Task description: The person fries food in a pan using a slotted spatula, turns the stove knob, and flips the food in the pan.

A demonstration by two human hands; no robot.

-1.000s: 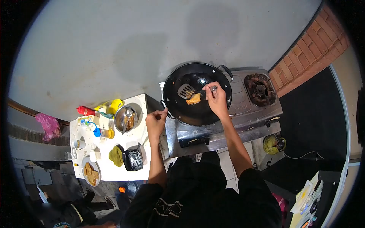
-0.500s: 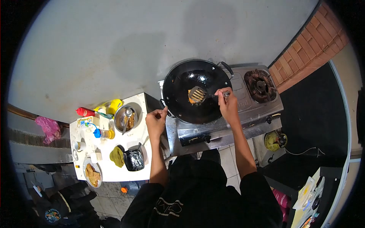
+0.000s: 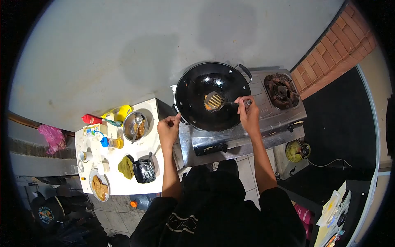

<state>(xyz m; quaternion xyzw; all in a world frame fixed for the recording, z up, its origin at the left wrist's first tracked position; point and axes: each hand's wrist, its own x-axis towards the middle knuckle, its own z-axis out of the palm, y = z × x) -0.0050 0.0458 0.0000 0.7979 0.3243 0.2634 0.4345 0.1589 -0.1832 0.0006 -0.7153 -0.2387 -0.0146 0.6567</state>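
A large black wok sits on the left burner of the steel gas stove. Inside it, a golden piece of food lies under the slotted head of a spatula, which covers most of it. My right hand is closed around the spatula's handle at the wok's right side. My left hand has its fingers pinched on the wok's left handle, beside the table.
On the white table at left are a metal bowl with food and a spoon, a plate of fried pieces, a black dish, a green cloth and bottles. A person in dark clothes is at lower left.
My right hand has moved right and slightly down with the spatula. The spatula head has come from beside the food to on top of it. The person at lower left has shifted.
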